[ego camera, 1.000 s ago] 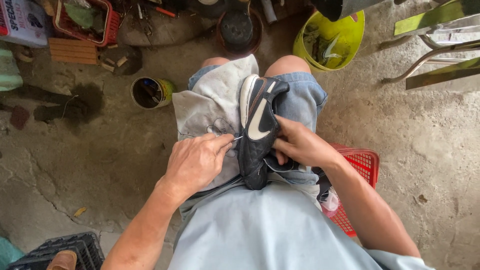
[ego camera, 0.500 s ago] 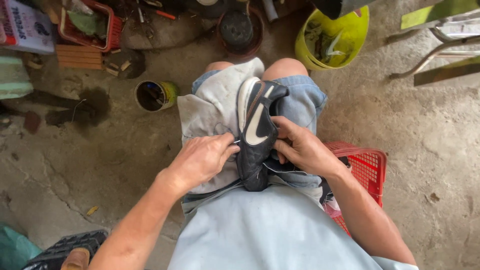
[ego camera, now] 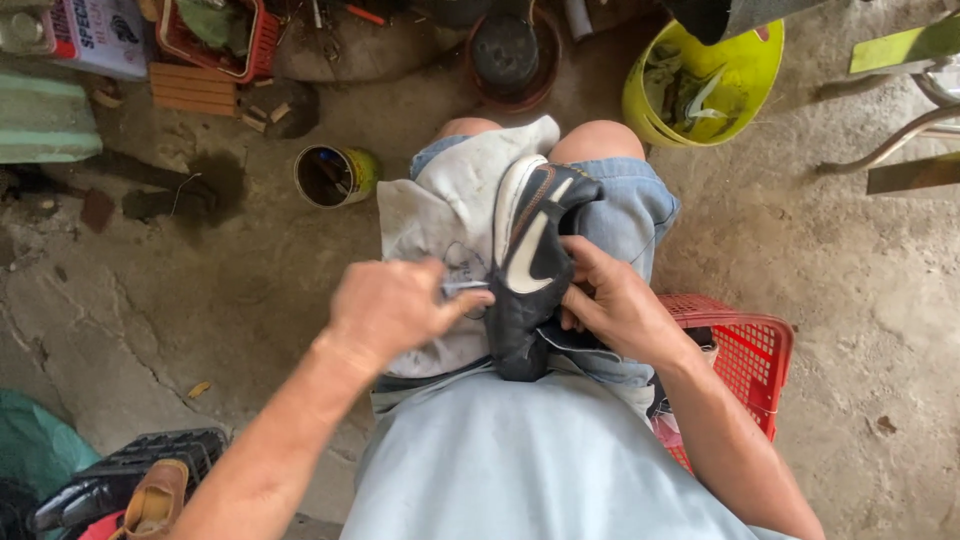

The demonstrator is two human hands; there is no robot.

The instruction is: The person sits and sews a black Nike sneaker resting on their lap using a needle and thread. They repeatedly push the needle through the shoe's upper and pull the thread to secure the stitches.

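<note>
Left hand (ego camera: 395, 305) shifted right, pinching at shoe (ego camera: 530, 265).

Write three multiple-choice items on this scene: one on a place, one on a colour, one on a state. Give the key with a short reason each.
1. Where does the black shoe lie?
A. on the person's lap, over a grey cloth
B. on the concrete floor
C. inside the yellow bucket

2. What colour is the plastic crate beside the person's right side?
A. blue
B. red
C. white

3. How does the right hand stand to the shoe?
A. far off it
B. flat on the floor
C. gripping its side

Key: 1 A, the shoe rests on the cloth across the thighs. 2 B, its lattice wall is red. 3 C, the fingers wrap the shoe's edge while the left hand pinches something thin at its other side.
</note>
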